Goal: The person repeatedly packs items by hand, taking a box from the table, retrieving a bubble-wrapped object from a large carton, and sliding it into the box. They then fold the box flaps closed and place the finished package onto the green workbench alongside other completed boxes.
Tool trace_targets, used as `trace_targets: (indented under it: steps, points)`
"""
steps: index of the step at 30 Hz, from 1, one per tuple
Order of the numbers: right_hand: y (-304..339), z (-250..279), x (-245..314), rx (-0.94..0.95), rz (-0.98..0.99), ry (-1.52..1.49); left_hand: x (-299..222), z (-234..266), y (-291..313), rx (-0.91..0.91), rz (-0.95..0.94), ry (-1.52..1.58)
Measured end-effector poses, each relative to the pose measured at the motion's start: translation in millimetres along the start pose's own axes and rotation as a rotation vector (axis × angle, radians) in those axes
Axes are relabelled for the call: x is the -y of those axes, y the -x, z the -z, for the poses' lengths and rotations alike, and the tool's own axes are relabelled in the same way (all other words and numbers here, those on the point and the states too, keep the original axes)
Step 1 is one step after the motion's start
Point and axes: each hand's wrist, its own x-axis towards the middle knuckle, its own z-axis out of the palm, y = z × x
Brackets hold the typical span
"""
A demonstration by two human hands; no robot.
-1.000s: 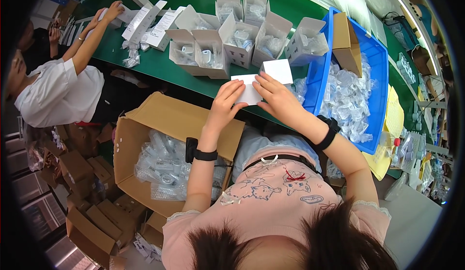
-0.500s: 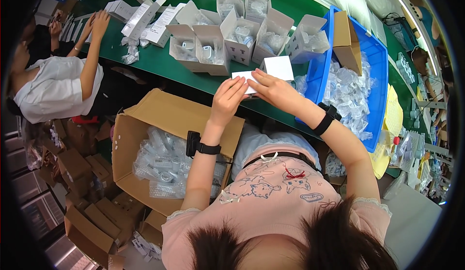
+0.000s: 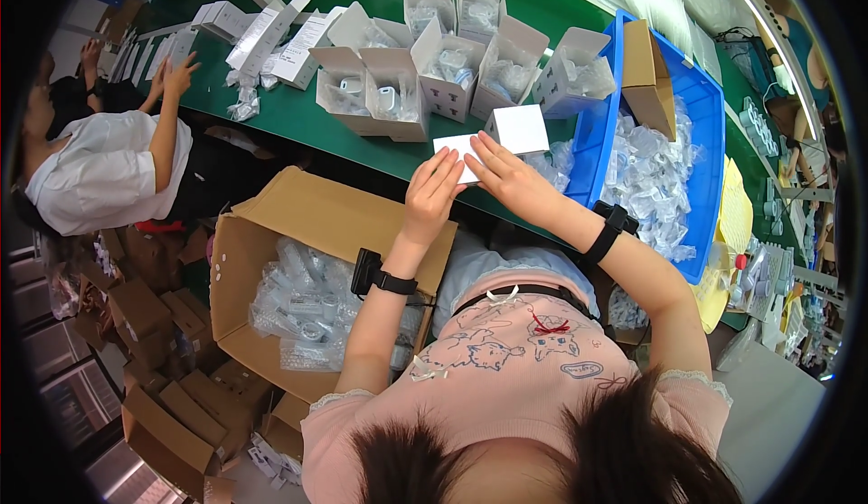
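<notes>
A small white carton (image 3: 452, 145) is at the near edge of the green table (image 3: 362, 151), its white top showing between my fingers. My left hand (image 3: 431, 198) lies with straight fingers along the carton's left and near side. Across the right part of its top rest the outstretched fingers of my right hand (image 3: 517, 178). Both thumbs are mostly hidden. Right behind my right hand stands a closed white carton (image 3: 519, 130). Several open white cartons (image 3: 395, 102) with bagged white-and-blue parts are grouped just beyond.
On the right, a blue bin (image 3: 586, 156) holds bagged parts and a brown cardboard piece (image 3: 647, 84). A large cardboard box (image 3: 237, 323) of bubble-wrapped items stands below the table at left. Flat-lying cartons (image 3: 307, 47) are farther left, near a co-worker in white (image 3: 99, 160).
My hands and the carton have shifted very slightly, and more of the carton's top shows. The co-worker's hands at left have moved lower and apart.
</notes>
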Motion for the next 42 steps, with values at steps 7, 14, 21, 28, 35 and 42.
trace_targets:
  steps: [7,14,21,28,35,42]
  points:
    - [4,-3,7,-0.006,-0.011,-0.014,-6,-5,7,-0.007,0.037,-0.017]
    - [4,-3,4,0.012,-0.026,0.049,-7,-7,20,-0.033,0.272,0.318]
    - [6,3,8,0.038,0.001,0.070,-42,-12,6,-0.188,0.767,0.790]
    - [8,0,12,0.041,0.004,0.055,-43,-26,3,-0.290,0.830,0.943]
    - [8,-5,12,0.027,0.043,0.058,-38,-37,13,-0.408,0.792,1.078]
    - [11,-5,20,0.027,0.004,0.120,-21,-43,32,-0.336,0.783,1.089]
